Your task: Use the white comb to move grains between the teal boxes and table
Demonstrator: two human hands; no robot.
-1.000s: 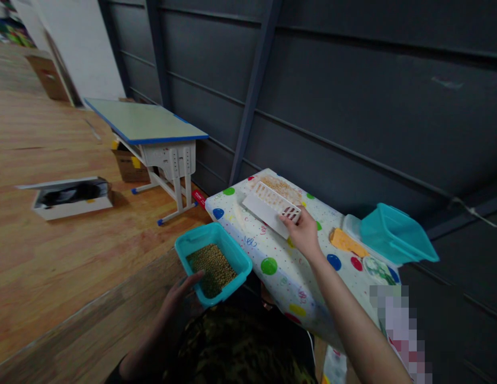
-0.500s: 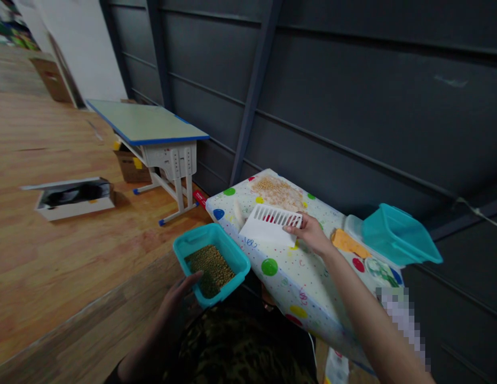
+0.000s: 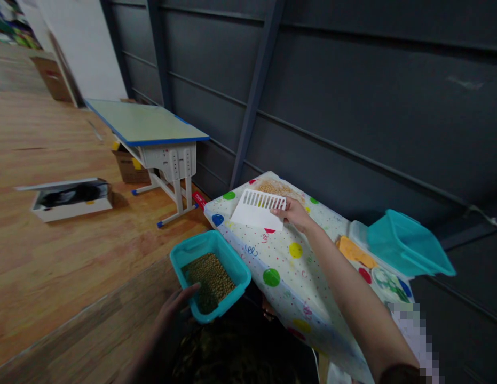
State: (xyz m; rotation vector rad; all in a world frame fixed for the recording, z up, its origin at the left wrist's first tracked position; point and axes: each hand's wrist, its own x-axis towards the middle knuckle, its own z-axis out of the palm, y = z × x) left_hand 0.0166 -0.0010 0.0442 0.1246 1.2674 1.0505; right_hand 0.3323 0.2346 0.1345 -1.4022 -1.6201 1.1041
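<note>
right hand (image 3: 295,214): gripping white slotted piece (image 3: 256,216) | left hand (image 3: 174,308): gripping teal bin (image 3: 231,257) | bean pile (image 3: 273,186): beyond slotted piece, nearer right hand

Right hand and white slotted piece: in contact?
Touching. In the head view, the right hand grips the white slotted piece by one end, thumb over its face.

My right fingers (image 3: 277,212) grip a white slotted scoop (image 3: 256,217) by its right end, over the balloon-print desk (image 3: 286,262); pale grains (image 3: 271,187) lie spread behind. My left fingers (image 3: 189,291) hold a teal bin (image 3: 229,256) of beans (image 3: 217,274). Empty teal tub (image 3: 408,242) at right.
</note>
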